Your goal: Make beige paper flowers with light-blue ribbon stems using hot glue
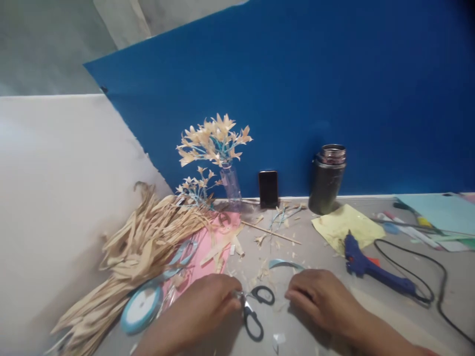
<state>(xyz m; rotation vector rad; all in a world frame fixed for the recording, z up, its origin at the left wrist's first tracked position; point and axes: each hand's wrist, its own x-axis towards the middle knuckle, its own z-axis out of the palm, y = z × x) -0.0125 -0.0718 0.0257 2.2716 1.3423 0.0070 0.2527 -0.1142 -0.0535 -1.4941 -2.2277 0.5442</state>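
Scissors (254,310) with black loops lie at the lower centre of the head view, between your two hands on the grey table (322,247). Their long axis runs from lower right up to the left: the loops fan out toward the bottom and the right, and the metal end disappears under your left hand (200,306). That hand is the nearer one. It sits palm down with its fingertips curled onto the blade end, but you cannot tell from here whether it pinches the metal or only rests on it. Your right hand (319,299) lies flat, right of the scissors, palm down and fingers loosely together, with nothing visibly in it; its fingertips stop just short of the upper loop. A short curl of blue ribbon (284,263) lies just above the gap between the hands. A ribbon spool (141,307) sits at lower left beside a heap of dried strips (148,244) and a pink sheet (210,252). A blue glue gun (371,273) lies to the right. At the back stands a small vase of paper flowers (230,182), against the blue board (334,89).
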